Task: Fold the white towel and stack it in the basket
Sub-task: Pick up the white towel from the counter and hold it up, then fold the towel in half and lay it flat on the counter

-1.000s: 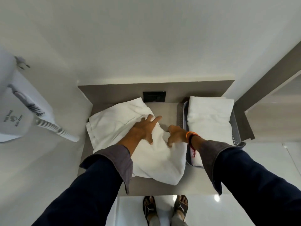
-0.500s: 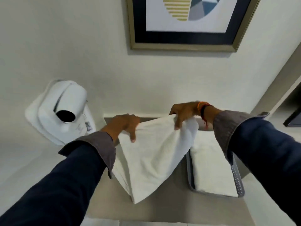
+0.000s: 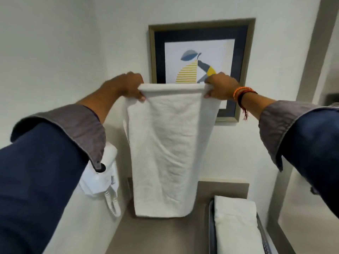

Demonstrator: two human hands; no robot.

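I see left hand [image 3: 128, 87] pinching top left corner of white towel [image 3: 165, 147], right hand [image 3: 221, 88] closed on top right corner. Towel hangs lengthwise, lifted in front of framed picture [image 3: 200, 52], lower edge above counter [image 3: 161, 235]. Basket [image 3: 211, 228] lower right, folded towel [image 3: 236, 226] inside. Hair dryer [image 3: 102, 178] on left wall.

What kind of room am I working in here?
Probably a hotel room or its bathroom nook. A wall-mounted hair dryer hangs by a small counter, a framed print decorates the wall, and a basket already holds a folded towel while both hands hold up the white towel.
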